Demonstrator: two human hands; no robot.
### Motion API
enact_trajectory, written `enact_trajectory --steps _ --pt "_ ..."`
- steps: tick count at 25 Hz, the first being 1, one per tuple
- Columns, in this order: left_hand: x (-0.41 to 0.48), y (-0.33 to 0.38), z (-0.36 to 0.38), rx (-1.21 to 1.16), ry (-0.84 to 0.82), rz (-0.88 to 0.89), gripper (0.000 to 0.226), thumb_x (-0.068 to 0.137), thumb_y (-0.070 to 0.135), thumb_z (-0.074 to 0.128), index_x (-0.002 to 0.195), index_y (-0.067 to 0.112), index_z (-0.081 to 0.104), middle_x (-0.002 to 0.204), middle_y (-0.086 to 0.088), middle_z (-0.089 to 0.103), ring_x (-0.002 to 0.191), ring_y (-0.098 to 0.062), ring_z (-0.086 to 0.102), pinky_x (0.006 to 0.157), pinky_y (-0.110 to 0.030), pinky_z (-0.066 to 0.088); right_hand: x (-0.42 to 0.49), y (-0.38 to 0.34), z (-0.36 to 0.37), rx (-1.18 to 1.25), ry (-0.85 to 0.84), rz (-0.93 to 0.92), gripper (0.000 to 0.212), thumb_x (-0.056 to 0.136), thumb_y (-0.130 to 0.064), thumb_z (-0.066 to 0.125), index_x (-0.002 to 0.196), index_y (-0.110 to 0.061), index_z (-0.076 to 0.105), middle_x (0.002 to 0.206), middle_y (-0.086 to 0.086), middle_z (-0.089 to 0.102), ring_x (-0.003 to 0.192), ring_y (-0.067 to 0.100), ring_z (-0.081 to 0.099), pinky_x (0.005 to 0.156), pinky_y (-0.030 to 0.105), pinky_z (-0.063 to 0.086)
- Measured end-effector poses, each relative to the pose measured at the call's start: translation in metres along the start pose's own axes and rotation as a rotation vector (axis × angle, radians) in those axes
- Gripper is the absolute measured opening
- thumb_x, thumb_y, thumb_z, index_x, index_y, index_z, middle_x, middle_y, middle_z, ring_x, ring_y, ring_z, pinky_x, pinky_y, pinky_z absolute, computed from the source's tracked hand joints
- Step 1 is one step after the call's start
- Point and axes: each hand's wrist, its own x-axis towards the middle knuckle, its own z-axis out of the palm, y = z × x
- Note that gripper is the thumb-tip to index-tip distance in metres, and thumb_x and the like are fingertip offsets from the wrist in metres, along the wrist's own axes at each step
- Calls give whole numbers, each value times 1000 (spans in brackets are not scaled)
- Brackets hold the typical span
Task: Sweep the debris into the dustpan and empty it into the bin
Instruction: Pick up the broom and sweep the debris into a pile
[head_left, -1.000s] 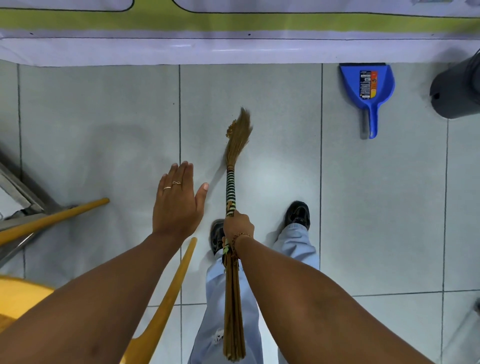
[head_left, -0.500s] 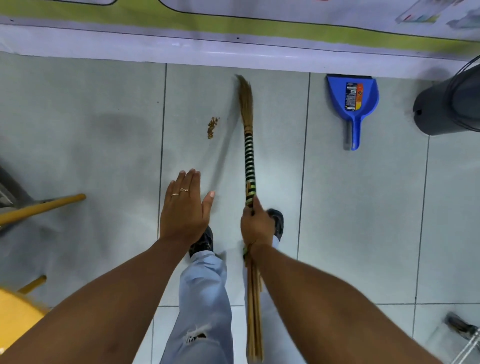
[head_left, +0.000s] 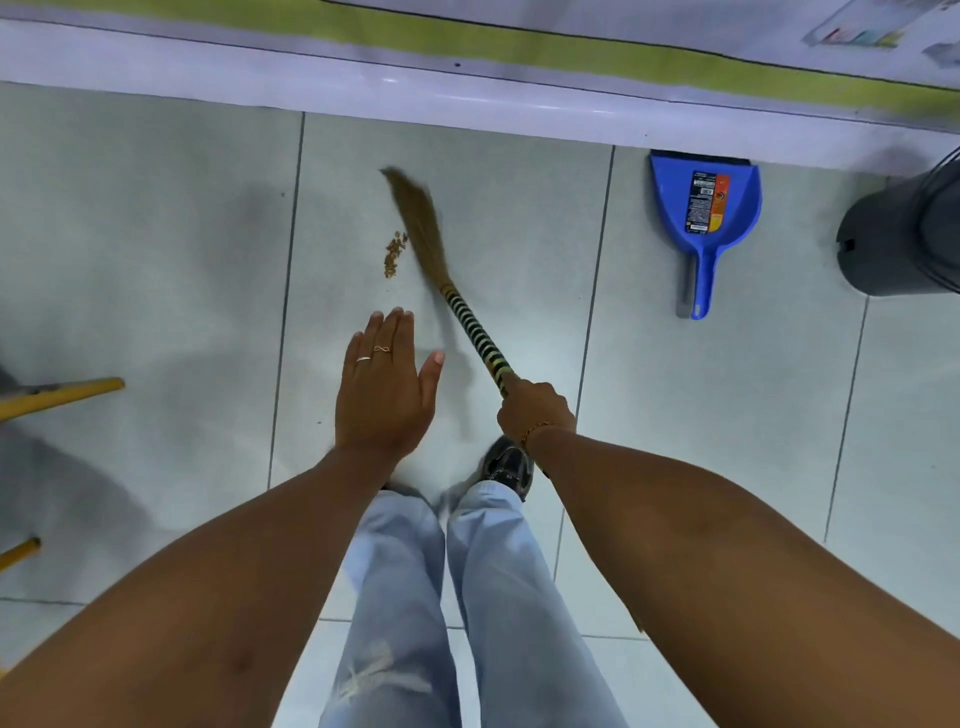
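Left hand (head_left: 383, 387) flat, fingers spread, empty, right hand (head_left: 535, 410) apparently fisted, both forearms extended

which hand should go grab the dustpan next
Probably the left hand: it is open and holds nothing, while the right hand is shut on the broom. However, the blue dustpan lies off to the right, so the left must cross over.

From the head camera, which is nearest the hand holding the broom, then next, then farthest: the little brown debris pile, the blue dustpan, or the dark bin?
Measured from the right hand:
1. Debris pile, ahead and to the left, beside the broom bristles.
2. Blue dustpan, ahead and to the right, against the wall base.
3. Dark bin, farthest right, past the dustpan.
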Motion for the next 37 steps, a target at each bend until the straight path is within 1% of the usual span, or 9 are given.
enact_trajectory --steps 7,12,17,21,24,26,32,35,37 --pt "-18 6 6 8 -14 -7 66 91 46 21 135 -2 38 140 -21 45 135 -34 35 113 -45 28 -25 28 25 -76 -35 -68 47 95 -20 38 142 -28 33 120 13 57 107 34 58 76 36 44" --pt "-34 4 -2 1 -47 0 65 91 44 23 134 -2 38 139 -22 46 134 -34 35 112 -46 29 -74 58 36 50 85 -101 46 99 -29 31 143 -39 28 114 14 58 95 33 60 78 38 49" --pt "-45 15 -27 -7 -59 15 63 91 44 26 136 1 36 143 -19 43 137 -31 32 114 -43 25 -102 77 24 79 168 -86 47 98 -32 34 144 -36 29 103 14 62 73 26 49 66 33 46" --pt "-37 27 -47 33 -43 80 67 90 46 22 134 -1 39 140 -20 46 135 -32 35 112 -43 26 -105 77 1 195 252 -44 50 96 -37 38 145 -35 28 101 12 64 80 29 59 71 35 52" --pt "-16 52 -51 68 -42 122 68 90 46 20 133 -2 40 138 -22 48 133 -34 38 111 -44 27 -98 90 -28 369 296 74 49 95 -49 38 140 -30 35 101 11 67 87 30 63 72 35 50" --pt "1 84 -47 93 -70 165 69 92 48 18 131 -3 42 135 -23 50 130 -36 41 109 -46 31 -90 111 -52 447 317 160 44 96 -49 36 130 -23 43 104 12 67 87 31 61 74 37 50" --pt "53 239 4 77 -184 274 64 90 41 26 129 -6 44 129 -28 54 123 -40 48 105 -48 36 -54 235 -125 666 378 456 44 98 -41 35 124 -8 48 120 19 62 109 39 58 91 43 46" --pt "81 338 47 77 -225 296 58 87 37 33 118 -8 55 112 -31 64 106 -43 60 91 -51 48 -21 318 -174 754 392 546 45 98 -43 36 122 -7 48 120 20 61 110 40 57 91 43 45" --pt "102 405 80 53 -228 276 56 86 35 36 114 -9 57 108 -31 65 102 -44 62 87 -51 51 9 370 -210 777 369 556 46 98 -43 36 121 -5 49 121 21 61 111 40 57 91 42 45"
